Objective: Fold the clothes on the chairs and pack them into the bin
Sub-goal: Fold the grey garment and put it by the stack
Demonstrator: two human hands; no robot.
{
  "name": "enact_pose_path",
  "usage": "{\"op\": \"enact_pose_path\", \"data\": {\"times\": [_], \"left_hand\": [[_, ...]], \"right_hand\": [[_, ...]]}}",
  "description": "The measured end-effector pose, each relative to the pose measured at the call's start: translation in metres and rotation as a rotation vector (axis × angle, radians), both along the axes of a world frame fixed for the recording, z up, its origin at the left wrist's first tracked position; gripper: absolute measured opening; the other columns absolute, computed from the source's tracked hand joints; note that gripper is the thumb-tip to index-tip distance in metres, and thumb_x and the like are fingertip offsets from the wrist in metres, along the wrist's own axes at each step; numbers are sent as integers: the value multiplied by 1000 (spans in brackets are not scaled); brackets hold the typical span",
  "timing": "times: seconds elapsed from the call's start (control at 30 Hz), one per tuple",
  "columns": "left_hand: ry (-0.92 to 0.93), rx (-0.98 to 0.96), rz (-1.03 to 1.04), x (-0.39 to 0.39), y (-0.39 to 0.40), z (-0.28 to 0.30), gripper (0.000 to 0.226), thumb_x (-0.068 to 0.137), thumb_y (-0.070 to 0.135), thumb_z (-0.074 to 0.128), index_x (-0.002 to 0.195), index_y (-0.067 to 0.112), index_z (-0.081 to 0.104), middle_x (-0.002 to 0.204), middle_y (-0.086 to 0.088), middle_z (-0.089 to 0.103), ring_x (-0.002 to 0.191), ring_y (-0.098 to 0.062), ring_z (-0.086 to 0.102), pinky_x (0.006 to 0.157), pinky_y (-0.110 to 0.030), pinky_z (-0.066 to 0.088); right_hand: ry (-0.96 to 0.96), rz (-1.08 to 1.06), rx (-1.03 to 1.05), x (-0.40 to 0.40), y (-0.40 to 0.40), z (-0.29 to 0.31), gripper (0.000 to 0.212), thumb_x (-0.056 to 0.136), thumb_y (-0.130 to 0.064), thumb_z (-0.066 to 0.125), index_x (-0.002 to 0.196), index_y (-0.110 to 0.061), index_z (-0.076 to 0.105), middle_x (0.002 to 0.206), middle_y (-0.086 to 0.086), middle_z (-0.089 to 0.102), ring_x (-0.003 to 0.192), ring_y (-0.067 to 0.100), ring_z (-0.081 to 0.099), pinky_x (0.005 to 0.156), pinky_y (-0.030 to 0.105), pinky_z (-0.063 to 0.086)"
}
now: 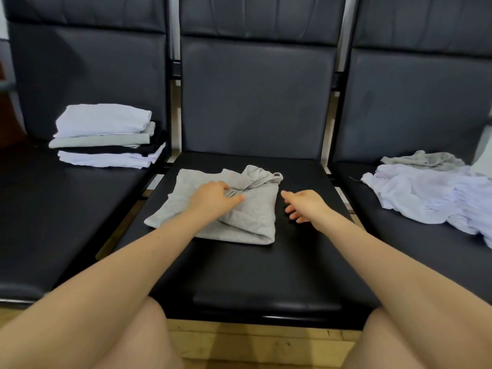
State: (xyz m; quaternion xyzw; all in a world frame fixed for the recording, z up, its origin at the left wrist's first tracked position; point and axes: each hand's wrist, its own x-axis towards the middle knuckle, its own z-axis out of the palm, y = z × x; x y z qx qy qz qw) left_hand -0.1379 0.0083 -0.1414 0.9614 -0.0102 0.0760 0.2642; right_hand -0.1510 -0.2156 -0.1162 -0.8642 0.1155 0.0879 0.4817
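Observation:
A grey garment [253, 209], partly folded, lies on the seat of the middle black chair [266, 275]. My left hand [213, 198] rests flat on top of it near its collar, fingers pressing the cloth. Just off the garment's right edge, my right hand [306, 205] hovers over the bare seat with its fingers spread and nothing in it. A stack of folded clothes [106, 135], white, grey and black, sits on the left chair. A loose heap of white and grey clothes [431, 190] lies on the right chair. No bin is in view.
Three black padded chairs stand side by side with narrow gaps between the seats. The left chair's seat [53, 222] is bare in front of the stack. A wooden floor [261, 344] shows below the front edge, between my knees.

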Motion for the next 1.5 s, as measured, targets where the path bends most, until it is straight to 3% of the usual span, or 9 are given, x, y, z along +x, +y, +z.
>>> {"op": "enact_pose_path", "data": {"times": [0.1,0.3,0.5,0.67,0.83,0.97,1.13,1.33,1.5], "left_hand": [[-8,24,-14,10,-12,6,59,84,51,61,130,16,52,119,-7,59,108,-23,56,89,-36,47],[-138,23,8,25,-30,8,40,94,40,52,63,17,43,84,-6,50,88,-23,51,68,-30,36],[-55,-658,241,31,-25,34,40,102,30,30,115,4,57,112,-10,60,94,-25,53,82,-32,42],[176,-455,332,25,-4,25,61,100,43,30,123,-8,55,125,-25,57,115,-39,54,97,-41,44],[151,-219,180,1,5,24,49,95,50,39,66,13,54,73,-7,62,70,-23,58,63,-31,46],[251,-100,74,-20,13,21,31,86,45,63,107,24,57,97,7,49,91,-16,54,71,-27,43],[-8,-253,-146,-37,19,31,14,81,39,71,87,26,68,69,9,56,57,4,51,57,-13,39],[45,149,-370,-62,31,24,10,84,33,70,89,25,68,92,4,55,73,-4,47,71,-18,37],[-223,0,-477,-78,30,36,10,82,21,73,82,27,65,88,15,51,84,-4,50,72,-10,39]], "right_hand": [[-9,32,9,3,3,-2,30,95,-39,53,94,-11,63,79,1,65,63,13,60,52,23,45],[-35,95,-87,5,4,-9,27,95,-30,49,87,-10,66,76,-1,66,62,14,59,52,23,46],[-51,107,-32,5,3,-10,30,97,-40,47,80,-20,62,80,-2,67,64,13,60,52,23,45],[-113,149,-105,2,7,-10,47,91,-58,46,78,-18,65,75,-5,68,56,10,59,48,24,43],[-112,251,-208,3,18,-13,49,81,-61,58,60,-16,56,52,0,60,33,6,48,47,26,38],[-99,298,-234,4,22,-12,36,83,-44,65,62,-16,54,51,1,57,38,11,47,47,25,38],[-85,260,-180,1,18,-12,35,85,-37,65,61,-14,55,53,3,58,43,14,47,49,26,39],[-97,240,-134,-2,18,-12,29,86,-31,64,66,-11,59,63,7,63,65,24,61,60,33,47],[-102,212,-170,-3,20,-13,40,85,-49,60,71,-12,63,57,3,63,56,20,60,54,27,45]]}}
